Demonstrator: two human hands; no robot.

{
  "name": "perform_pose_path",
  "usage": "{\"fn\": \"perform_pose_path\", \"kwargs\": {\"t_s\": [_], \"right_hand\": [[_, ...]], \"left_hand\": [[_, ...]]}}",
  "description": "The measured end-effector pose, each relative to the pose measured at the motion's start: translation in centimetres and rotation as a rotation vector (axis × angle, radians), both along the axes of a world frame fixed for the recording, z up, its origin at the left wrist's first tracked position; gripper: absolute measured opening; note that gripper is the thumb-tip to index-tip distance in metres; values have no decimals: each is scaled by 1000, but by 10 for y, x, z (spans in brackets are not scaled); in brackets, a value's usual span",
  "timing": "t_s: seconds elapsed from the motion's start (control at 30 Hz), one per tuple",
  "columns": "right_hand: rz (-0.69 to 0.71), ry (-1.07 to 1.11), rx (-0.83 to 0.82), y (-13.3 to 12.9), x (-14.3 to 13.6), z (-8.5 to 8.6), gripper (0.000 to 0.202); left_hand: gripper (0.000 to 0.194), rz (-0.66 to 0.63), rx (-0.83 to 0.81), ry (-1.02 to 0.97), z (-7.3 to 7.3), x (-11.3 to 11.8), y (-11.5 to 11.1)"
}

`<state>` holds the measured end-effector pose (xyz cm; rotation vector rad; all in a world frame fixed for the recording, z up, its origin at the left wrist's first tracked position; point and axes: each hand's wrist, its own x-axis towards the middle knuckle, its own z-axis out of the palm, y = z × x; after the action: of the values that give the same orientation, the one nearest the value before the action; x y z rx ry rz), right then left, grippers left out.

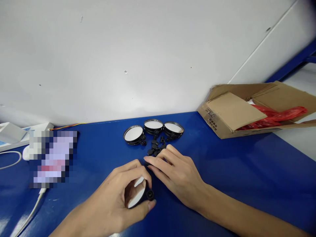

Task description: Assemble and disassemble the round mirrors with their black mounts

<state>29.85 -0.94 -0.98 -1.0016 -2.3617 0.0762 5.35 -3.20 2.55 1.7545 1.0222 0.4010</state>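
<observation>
My left hand [118, 194] is wrapped round a small round mirror [137, 194], its glass tilted up and to the left. A black knob-like mount [150, 194] on the mirror's edge sits between thumb and forefinger. To its right, my right hand [177, 171] has thumb and forefinger pinched on a small black piece [147, 162], mostly hidden by the fingertips. Just beyond those fingers lies a loose cluster of small black caps [155, 146]. Behind the cluster are round mirrors in black rims: a left one [133, 134], a middle one [153, 125] and a right one [173, 128].
An open cardboard box [229, 112] with a red plastic bag [274, 115] stands at the back right. On the left lie a blurred-out phone [55, 154], a white cable [33, 210] and a white power strip [41, 129]. A white wall [148, 59] closes the blue table's back.
</observation>
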Motion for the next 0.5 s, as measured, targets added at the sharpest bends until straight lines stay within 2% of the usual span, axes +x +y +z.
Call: {"fn": "perform_pose_path", "kwargs": {"t_s": [0.13,0.23,0.4,0.5], "right_hand": [[10,-31,5,1,0,-5,25],[-37,-39,32,3,0,-6,24],[-168,69,164,7,-2,3,12],[-192,65,159,8,-3,7,21]], "left_hand": [[20,-3,-6,14,0,0,-1],[20,-4,-3,20,2,1,0],[18,5,-6,20,2,0,-1],[16,7,-8,5,1,0,-2]]}}
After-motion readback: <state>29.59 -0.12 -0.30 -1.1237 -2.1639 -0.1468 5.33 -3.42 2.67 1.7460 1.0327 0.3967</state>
